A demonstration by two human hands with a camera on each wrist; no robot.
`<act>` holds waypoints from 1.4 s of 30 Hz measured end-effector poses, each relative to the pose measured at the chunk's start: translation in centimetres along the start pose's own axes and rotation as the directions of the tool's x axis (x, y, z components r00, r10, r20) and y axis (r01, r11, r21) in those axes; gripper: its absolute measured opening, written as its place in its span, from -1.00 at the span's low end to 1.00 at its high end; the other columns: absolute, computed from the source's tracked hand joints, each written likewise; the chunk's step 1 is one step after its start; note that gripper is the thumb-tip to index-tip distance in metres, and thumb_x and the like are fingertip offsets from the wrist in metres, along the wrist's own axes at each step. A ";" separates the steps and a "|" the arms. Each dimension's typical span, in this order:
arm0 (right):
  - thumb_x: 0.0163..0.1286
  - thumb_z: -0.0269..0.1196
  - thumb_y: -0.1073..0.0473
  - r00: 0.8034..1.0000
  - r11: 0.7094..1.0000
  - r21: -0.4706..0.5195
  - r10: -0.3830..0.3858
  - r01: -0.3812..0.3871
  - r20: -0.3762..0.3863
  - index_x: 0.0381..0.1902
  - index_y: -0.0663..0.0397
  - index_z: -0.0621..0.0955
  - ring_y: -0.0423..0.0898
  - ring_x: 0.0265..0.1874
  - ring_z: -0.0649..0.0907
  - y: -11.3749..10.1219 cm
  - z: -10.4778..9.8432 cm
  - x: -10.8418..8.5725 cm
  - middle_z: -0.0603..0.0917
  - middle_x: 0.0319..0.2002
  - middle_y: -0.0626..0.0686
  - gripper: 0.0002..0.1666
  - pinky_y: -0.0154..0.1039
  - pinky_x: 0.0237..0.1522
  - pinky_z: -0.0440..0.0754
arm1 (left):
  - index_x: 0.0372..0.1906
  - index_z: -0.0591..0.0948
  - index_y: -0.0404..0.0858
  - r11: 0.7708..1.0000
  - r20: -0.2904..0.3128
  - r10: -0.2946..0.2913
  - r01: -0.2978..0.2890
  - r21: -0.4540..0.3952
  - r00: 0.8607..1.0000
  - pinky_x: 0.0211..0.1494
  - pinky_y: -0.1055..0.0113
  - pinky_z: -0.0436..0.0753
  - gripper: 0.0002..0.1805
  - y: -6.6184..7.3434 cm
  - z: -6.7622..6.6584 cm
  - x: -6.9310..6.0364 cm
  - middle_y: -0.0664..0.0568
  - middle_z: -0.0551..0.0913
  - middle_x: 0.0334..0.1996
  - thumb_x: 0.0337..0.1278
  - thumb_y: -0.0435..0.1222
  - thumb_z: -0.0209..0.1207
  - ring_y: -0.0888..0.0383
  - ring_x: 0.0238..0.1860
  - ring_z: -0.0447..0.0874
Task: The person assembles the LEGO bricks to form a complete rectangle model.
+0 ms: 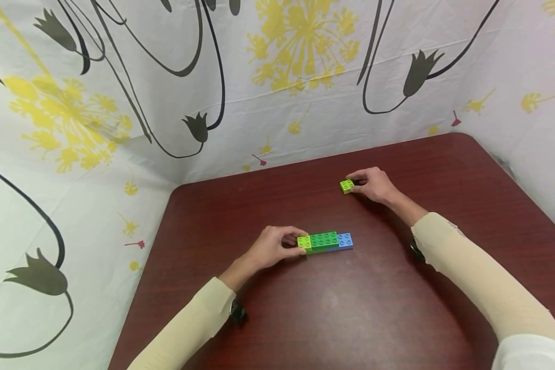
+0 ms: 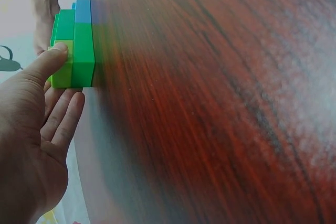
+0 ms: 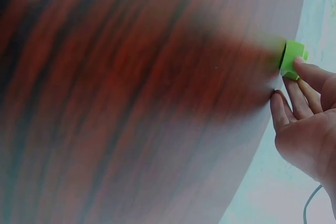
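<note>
On the table, a joined block of toy building bricks (image 1: 324,240) has a lime brick and a dark green brick on top. Its lower layer shows green at the left and blue at the right. My left hand (image 1: 274,245) pinches the lime end, thumb on the near side and fingers behind; the left wrist view shows the thumb on the lime brick (image 2: 63,66). Farther back and to the right, my right hand (image 1: 373,185) pinches a separate small lime brick (image 1: 347,186) between thumb and fingers. In the right wrist view that lime brick (image 3: 290,60) is close to the tabletop.
The dark red wooden table (image 1: 240,205) has rounded far corners. A white cloth (image 1: 231,77) printed with yellow flowers and grey tulips hangs behind and beside it. Dark wrist-worn devices (image 1: 238,312) show under both cream sleeves.
</note>
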State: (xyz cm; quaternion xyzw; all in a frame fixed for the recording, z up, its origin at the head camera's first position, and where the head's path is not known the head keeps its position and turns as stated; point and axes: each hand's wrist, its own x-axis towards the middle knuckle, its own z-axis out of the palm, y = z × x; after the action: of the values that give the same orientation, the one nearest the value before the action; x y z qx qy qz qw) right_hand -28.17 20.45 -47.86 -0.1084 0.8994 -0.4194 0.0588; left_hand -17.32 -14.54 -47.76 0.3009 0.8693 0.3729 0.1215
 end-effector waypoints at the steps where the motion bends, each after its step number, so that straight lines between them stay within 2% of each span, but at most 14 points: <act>1: 0.53 0.33 0.34 1.000 1.000 -0.001 -0.001 0.001 -0.001 0.35 0.34 0.61 0.35 0.27 0.62 -0.1 -0.1 -0.1 0.58 0.32 0.44 -0.53 0.25 0.27 0.58 | 0.19 0.75 -0.13 1.000 0.001 -0.001 0.001 0.002 1.000 0.02 0.44 0.73 -0.55 0.0 0.0 0.0 0.10 0.79 0.01 0.22 -0.21 0.54 0.32 -0.09 0.77; 8: 0.48 0.41 0.26 1.000 0.999 -0.033 -0.023 0.022 -0.019 0.26 0.29 0.68 0.28 0.21 0.67 -0.4 -0.1 -0.8 0.68 0.22 0.38 -0.55 0.23 0.23 0.59 | 0.19 0.75 -0.11 1.000 0.002 -0.015 0.015 0.009 1.000 0.02 0.44 0.72 -0.56 0.1 0.0 0.1 0.10 0.79 0.02 0.23 -0.20 0.54 0.32 -0.07 0.76; 13: 0.47 0.42 0.26 1.000 1.000 -0.004 -0.021 0.021 -0.009 0.26 0.29 0.68 0.26 0.19 0.69 -0.9 -0.2 -1.9 0.69 0.20 0.37 -0.55 0.20 0.19 0.64 | 0.19 0.75 -0.11 1.000 0.002 -0.020 0.020 0.012 1.000 0.02 0.44 0.72 -0.57 0.1 0.1 0.1 0.11 0.79 0.02 0.22 -0.20 0.54 0.32 -0.07 0.77; 19: 0.47 0.42 0.29 0.999 0.999 0.026 -0.044 0.043 0.023 0.27 0.28 0.68 0.25 0.19 0.70 -1.5 0.0 -3.1 0.69 0.21 0.36 -0.55 0.20 0.19 0.65 | 0.19 0.75 -0.10 1.000 -0.003 -0.022 0.022 0.013 1.000 0.03 0.44 0.72 -0.56 0.0 0.2 0.0 0.11 0.79 0.03 0.22 -0.20 0.54 0.32 -0.07 0.77; 31: 0.37 0.47 0.37 0.984 0.986 0.042 -0.164 0.161 0.075 0.18 0.29 0.73 0.19 0.03 0.78 -2.5 1.0 -5.2 0.77 0.07 0.28 -0.58 0.13 0.09 0.73 | 0.19 0.76 -0.08 1.000 -0.005 -0.023 0.023 0.013 1.000 0.03 0.43 0.72 -0.56 -0.2 0.1 0.0 0.12 0.79 0.01 0.21 -0.19 0.54 0.31 -0.08 0.77; 42: 0.36 0.48 0.37 0.973 0.981 0.082 -0.188 0.178 0.131 0.15 0.26 0.73 0.11 -0.02 0.80 -3.4 1.3 -7.4 0.80 -0.01 0.18 -0.60 0.08 0.07 0.75 | 0.18 0.76 -0.09 1.000 -0.008 -0.009 0.009 0.011 1.000 0.02 0.44 0.72 -0.56 -0.1 0.1 0.0 0.12 0.79 0.00 0.21 -0.19 0.54 0.32 -0.09 0.76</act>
State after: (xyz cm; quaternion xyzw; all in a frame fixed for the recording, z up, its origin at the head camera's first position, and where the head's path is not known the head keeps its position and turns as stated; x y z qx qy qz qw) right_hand -20.24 19.15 -45.97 -0.2174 0.8642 -0.4456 0.0858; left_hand -17.32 -14.53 -47.92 0.2960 0.8732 0.3686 0.1180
